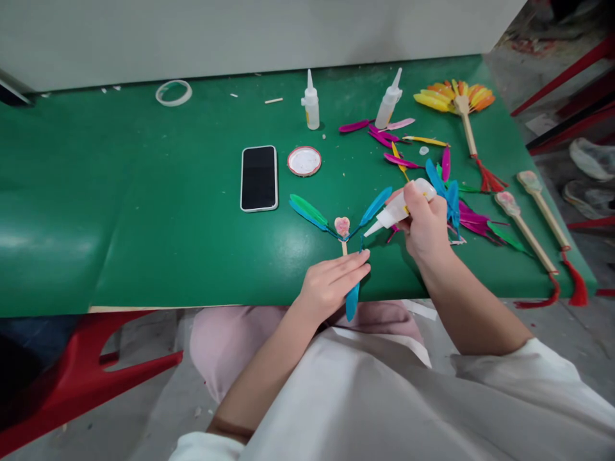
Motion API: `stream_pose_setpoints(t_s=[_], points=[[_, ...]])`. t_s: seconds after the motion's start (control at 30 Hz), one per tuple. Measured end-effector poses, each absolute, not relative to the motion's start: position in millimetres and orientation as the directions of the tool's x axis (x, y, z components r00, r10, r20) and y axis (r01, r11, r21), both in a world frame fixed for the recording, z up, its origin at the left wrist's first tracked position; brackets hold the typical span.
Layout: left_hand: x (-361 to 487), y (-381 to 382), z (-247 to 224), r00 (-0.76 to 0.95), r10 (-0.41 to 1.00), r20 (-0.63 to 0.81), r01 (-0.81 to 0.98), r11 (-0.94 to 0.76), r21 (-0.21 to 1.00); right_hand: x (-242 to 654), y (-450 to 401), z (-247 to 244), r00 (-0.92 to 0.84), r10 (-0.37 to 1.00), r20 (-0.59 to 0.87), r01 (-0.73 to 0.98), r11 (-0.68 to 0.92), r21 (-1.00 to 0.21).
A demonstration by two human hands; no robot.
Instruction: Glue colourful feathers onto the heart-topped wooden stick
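Observation:
My right hand (426, 221) is closed around a white glue bottle (396, 210), tilted so its nozzle points down and left at the quill of a blue feather (352, 303). That feather is pinched in my left hand (333, 282), its vane hanging past the table edge. Just beyond my left fingers lies a wooden stick with a pink heart-shaped head (342, 226); its lower part is hidden under the hand. A green feather (308, 207) with blue beside it spreads from the head's left, and another blue feather (376, 205) from its right.
Loose feathers (473, 218) lie right of my right hand. Two tasselled sticks (526, 232) and a yellow-orange feather fan (464, 121) are farther right. Glue bottles (312, 109) (388, 105) stand behind. A phone (259, 178), round lid (304, 161) and tape roll (173, 93) are on the green table (158, 250).

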State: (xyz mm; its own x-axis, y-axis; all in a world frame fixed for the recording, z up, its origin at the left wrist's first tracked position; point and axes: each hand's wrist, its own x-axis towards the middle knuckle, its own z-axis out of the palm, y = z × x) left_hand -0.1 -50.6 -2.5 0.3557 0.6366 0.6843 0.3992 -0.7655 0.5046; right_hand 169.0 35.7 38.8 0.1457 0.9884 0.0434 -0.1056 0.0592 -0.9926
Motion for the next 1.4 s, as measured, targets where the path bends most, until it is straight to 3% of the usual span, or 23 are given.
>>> stream_pose_setpoints(t_s=[0.43, 1.4], points=[[-1.0, -51.1, -3.9, 0.359, 0.64, 0.68, 0.385, -0.765, 0.517, 169.1, 35.9, 36.9, 0.119, 0.988, 0.097, -0.043, 0.102, -0.994], [-0.9, -51.8, -7.1, 0.353, 0.637, 0.685, 0.377, -0.767, 0.518, 168.3, 35.2, 37.9, 0.127, 0.991, 0.048, -0.052, 0.055, -0.997]])
